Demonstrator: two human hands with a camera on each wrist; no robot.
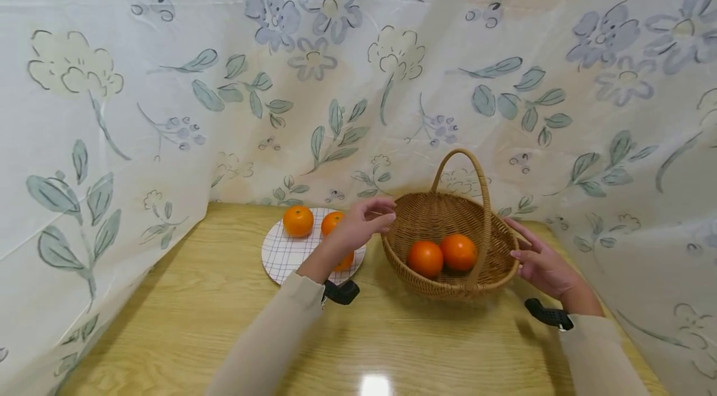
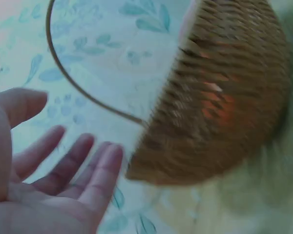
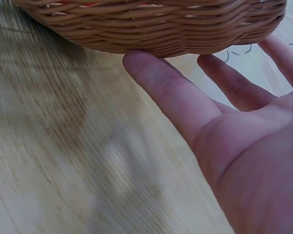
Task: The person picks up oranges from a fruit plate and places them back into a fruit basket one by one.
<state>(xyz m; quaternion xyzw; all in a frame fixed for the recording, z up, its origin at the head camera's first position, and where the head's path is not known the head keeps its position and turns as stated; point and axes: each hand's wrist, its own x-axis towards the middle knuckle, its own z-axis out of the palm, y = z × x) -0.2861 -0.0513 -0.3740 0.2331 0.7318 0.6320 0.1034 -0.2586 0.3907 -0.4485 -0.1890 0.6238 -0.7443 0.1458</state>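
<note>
A brown wicker basket [image 1: 411,221] with a tall arched handle [image 1: 484,197] holds two oranges [image 1: 425,259] side by side. My left hand [image 1: 363,225] is by its left rim, fingers loosely spread and holding nothing. In the left wrist view a gap shows between those fingers [image 2: 105,165] and the basket wall [image 2: 185,151]. On the other side my right hand [image 1: 548,268] has its fingers extended along the right rim. Its thumb [image 3: 146,68] meets the wicker in the right wrist view, with the other fingers partly straight beside it.
Left of the basket lies a round white checked plate [image 1: 280,253] bearing an orange [image 1: 298,221] and others partly hidden behind my left hand and forearm. Floral cloth [image 1: 336,72] hangs behind and along both sides of the wooden table [image 1: 185,321].
</note>
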